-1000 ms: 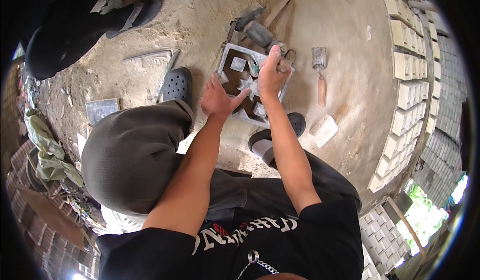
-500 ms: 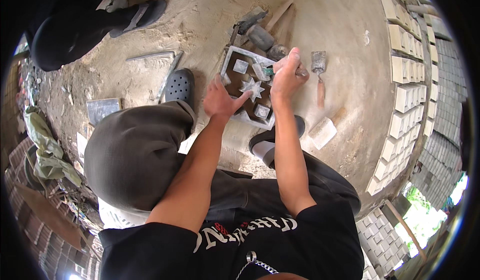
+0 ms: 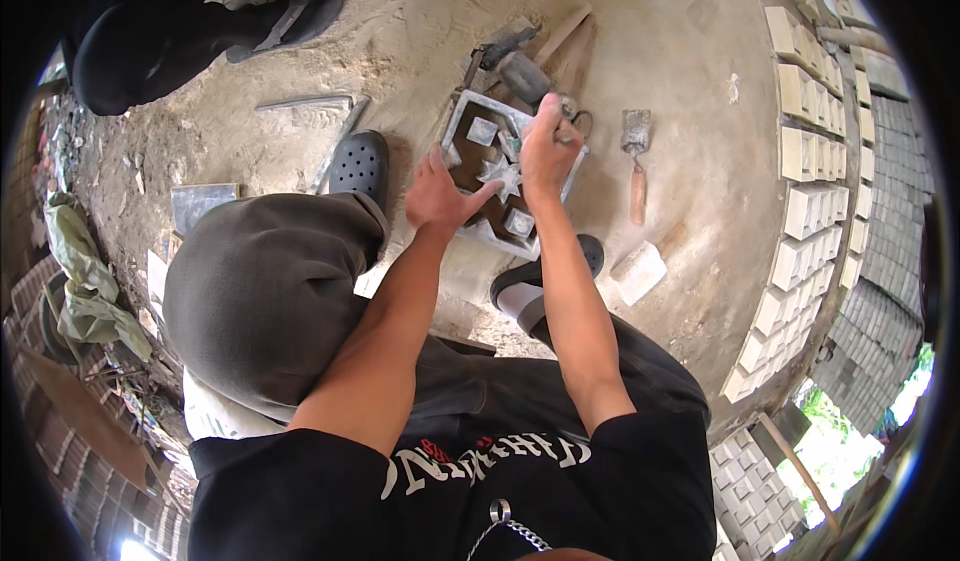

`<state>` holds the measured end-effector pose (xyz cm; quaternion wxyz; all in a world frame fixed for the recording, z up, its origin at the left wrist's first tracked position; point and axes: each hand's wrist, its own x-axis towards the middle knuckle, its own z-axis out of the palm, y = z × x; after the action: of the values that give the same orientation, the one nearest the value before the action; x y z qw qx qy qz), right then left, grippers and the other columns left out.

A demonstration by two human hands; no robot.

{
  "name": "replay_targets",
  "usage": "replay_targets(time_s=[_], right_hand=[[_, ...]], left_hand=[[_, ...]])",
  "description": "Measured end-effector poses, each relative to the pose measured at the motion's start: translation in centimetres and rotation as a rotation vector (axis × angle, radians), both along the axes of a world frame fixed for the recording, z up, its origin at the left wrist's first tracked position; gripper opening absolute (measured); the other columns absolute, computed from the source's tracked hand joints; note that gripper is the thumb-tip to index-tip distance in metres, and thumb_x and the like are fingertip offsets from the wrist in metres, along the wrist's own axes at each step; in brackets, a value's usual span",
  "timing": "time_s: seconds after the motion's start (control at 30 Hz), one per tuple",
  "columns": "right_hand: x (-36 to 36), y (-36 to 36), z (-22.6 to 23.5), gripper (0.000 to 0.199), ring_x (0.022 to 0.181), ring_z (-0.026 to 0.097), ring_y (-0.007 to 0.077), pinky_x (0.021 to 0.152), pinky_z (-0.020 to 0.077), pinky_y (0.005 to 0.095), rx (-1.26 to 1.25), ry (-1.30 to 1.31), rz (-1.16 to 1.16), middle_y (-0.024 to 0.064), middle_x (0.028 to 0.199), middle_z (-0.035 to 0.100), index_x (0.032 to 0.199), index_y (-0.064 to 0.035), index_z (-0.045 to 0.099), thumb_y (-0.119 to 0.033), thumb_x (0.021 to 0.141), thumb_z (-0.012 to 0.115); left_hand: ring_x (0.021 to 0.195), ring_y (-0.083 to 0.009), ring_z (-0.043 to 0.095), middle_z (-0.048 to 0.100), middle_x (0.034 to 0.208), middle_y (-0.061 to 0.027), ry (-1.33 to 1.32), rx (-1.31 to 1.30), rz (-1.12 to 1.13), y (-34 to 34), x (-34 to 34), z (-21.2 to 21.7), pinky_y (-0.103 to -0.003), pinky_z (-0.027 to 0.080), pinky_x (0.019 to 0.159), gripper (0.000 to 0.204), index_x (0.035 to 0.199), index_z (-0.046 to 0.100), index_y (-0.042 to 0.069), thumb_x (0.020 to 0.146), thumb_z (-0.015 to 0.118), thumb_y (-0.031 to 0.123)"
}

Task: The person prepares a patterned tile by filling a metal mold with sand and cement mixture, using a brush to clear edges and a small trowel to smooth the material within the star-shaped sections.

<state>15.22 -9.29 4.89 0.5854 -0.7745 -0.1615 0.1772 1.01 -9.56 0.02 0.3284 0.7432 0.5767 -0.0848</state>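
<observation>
The star-patterned mould (image 3: pixel 492 106) lies on the ground (image 3: pixel 705 161); the left hand (image 3: pixel 437 193), fingers spread wide, touches its nine o'clock side; at two o'clock the right hand (image 3: pixel 549 156) clenches a mostly hidden tool (image 3: pixel 514 146).

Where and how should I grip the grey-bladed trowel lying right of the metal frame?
Probably by the wooden handle, from the near side, fingers wrapped across it: the trowel lies on the floor with that slim handle nearest and its grey blade pointing away.

hands (image 3: pixel 437 193) on grey frame (image 3: pixel 512 247) | trowel (image 3: pixel 637 133) right | pale blocks (image 3: pixel 808 208) in rows
</observation>
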Motion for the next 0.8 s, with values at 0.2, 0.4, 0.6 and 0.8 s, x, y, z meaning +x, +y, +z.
replay_targets(time_s=[0.2,0.4,0.6,0.8], right_hand=[[-0.4,-0.5,1.8,0.057,0.049,0.040,0.0080,0.048,0.0316,0.0291,0.131,0.059,-0.154,-0.0027,0.050,0.044,0.053,-0.0039,0.045,-0.036,0.100,0.051],[0.5,0.1,3.1,0.057,0.049,0.038,0.0065,0.046,0.0283,0.0304,0.068,0.071,-0.019,-0.0038,0.049,0.041,0.053,-0.0033,0.047,-0.034,0.101,0.053],[-0.4,-2.3,-1.8,0.051,0.052,0.035,0.0063,0.048,0.0278,0.0304,0.007,0.053,-0.032,-0.0040,0.051,0.041,0.057,-0.0019,0.047,-0.029,0.099,0.056],[4.0,-2.1,-1.4,0.039,0.059,0.041,0.0067,0.055,0.0327,0.0273,0.259,0.250,0.564,-0.0024,0.059,0.047,0.060,-0.0022,0.053,-0.021,0.093,0.062]], left_hand=[[0.125,-0.0299,0.051,0.050,0.136,-0.0164,0.030,0.047,0.014,-0.1,-0.1,-0.4,-0.042,0.050,0.094,0.121,0.143,0.033,0.003,0.059,0.068,0.082],[0.121,-0.0309,0.054,0.053,0.132,-0.0168,0.014,0.071,-0.006,-0.3,-0.3,-0.2,-0.043,0.050,0.093,0.121,0.143,0.033,0.003,0.059,0.069,0.081],[0.123,-0.0296,0.052,0.053,0.133,-0.0143,0.049,0.100,-0.010,-0.6,0.6,-0.2,-0.043,0.050,0.092,0.118,0.140,0.037,0.002,0.059,0.069,0.081],[0.121,-0.0296,0.054,0.053,0.132,-0.0136,0.092,0.157,-0.019,-0.7,0.8,-0.4,-0.044,0.051,0.090,0.119,0.140,0.037,0.002,0.059,0.068,0.082]])
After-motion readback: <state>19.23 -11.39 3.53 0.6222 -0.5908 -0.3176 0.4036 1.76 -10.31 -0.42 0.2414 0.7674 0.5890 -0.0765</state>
